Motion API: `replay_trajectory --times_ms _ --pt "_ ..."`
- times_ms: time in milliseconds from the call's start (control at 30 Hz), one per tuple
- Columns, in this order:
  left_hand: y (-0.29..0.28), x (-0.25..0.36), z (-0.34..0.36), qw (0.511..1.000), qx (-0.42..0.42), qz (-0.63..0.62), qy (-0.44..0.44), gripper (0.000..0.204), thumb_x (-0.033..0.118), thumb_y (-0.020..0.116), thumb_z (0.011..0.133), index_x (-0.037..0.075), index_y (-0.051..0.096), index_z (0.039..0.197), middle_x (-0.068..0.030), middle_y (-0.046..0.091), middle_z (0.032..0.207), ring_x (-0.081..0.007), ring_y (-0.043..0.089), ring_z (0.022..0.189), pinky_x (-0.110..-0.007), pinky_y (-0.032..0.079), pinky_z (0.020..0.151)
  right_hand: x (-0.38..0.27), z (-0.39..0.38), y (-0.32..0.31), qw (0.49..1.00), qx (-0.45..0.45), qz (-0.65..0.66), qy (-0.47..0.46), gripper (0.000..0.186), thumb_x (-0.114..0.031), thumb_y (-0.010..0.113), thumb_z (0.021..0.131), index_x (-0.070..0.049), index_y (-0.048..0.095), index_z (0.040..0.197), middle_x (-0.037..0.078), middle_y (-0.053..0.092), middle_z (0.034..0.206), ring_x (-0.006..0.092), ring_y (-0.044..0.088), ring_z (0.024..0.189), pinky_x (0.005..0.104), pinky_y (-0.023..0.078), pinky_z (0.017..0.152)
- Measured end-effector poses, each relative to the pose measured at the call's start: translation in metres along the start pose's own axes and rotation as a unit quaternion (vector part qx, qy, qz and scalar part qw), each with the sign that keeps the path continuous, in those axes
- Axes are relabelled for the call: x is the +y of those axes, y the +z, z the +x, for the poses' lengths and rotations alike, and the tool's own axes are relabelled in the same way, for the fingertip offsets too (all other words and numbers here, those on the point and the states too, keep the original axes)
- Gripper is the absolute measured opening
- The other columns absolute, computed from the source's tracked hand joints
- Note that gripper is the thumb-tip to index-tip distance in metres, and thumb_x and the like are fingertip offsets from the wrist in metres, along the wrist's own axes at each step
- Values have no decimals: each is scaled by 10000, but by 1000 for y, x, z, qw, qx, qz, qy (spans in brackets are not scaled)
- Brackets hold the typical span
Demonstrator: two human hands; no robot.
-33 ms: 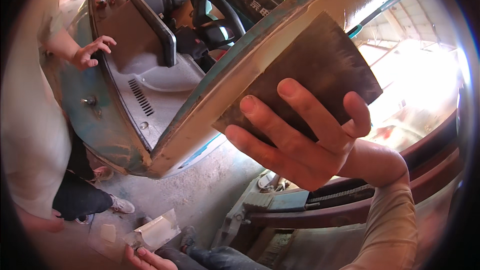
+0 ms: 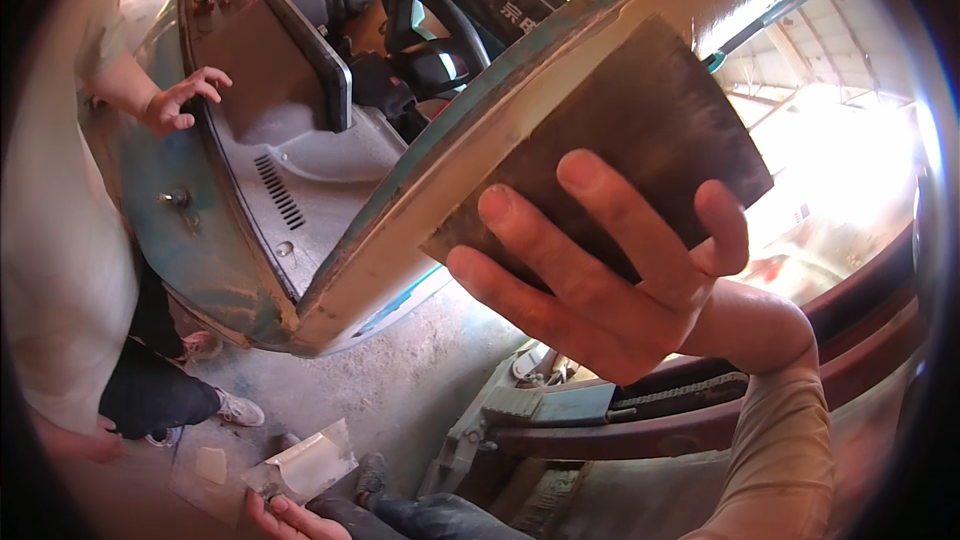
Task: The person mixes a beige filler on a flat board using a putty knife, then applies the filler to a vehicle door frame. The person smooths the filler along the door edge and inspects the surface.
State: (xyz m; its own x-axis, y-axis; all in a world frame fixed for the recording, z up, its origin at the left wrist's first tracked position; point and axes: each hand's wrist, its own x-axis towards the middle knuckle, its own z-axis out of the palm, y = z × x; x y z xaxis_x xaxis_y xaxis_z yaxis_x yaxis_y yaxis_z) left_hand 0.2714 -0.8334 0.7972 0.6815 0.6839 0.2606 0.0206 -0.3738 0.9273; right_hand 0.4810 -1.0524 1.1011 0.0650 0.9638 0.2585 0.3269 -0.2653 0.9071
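My right hand [image 2: 625,290] reaches in from the lower right, fingers spread across a dark brown, flat rectangular sheet [image 2: 650,110] and its thumb hidden. Whether this is a putty spreader or an abrasive sheet, I cannot tell. The sheet overlaps the beige-coated, slanting pillar [image 2: 400,225] of a vehicle; contact along its far edge is unclear. Low in the picture, my left hand [image 2: 295,520] grips a pale, slightly curved plate [image 2: 310,460] with greyish smears near the fingers.
A co-worker [image 2: 65,230] stands at the left, one hand [image 2: 185,100] by the teal vehicle body. Inside the cab are a steering wheel [image 2: 470,15] and grey dashboard [image 2: 365,150]. A reddish metal beam [image 2: 620,435] runs at the lower right, beside a chain.
My right hand and the dark sheet have shifted slightly upward and to the right. The pale plate and my left hand have moved a little left.
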Motion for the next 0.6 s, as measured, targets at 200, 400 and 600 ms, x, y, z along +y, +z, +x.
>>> replay_trajectory --times_ms 200,400,600 --pt "2 -1 -14 999 28 21 -9 308 189 500 1060 -105 568 1121 -212 640 980 -273 626 820 -361 528 694 2 4 16 999 38 -7 11 304 -373 801 798 -386 748 1097 -121 739 1089 208 643 1133 525 223 1200" --pt "-1 -5 -23 1000 -9 30 -1 308 184 504 1054 -108 569 1127 -197 627 955 -250 593 770 -339 500 650 -3 5 16 999 6 1 41 338 -435 797 794 -421 729 1125 -118 711 1158 226 607 1180 509 229 1196" --pt "9 -30 -47 995 -37 40 -86 334 207 513 1061 -111 565 1151 -205 623 998 -267 602 812 -344 509 683 -12 -19 36 999 8 -8 46 363 -480 750 829 -466 692 1187 -122 675 1239 236 562 1242 502 210 1201"
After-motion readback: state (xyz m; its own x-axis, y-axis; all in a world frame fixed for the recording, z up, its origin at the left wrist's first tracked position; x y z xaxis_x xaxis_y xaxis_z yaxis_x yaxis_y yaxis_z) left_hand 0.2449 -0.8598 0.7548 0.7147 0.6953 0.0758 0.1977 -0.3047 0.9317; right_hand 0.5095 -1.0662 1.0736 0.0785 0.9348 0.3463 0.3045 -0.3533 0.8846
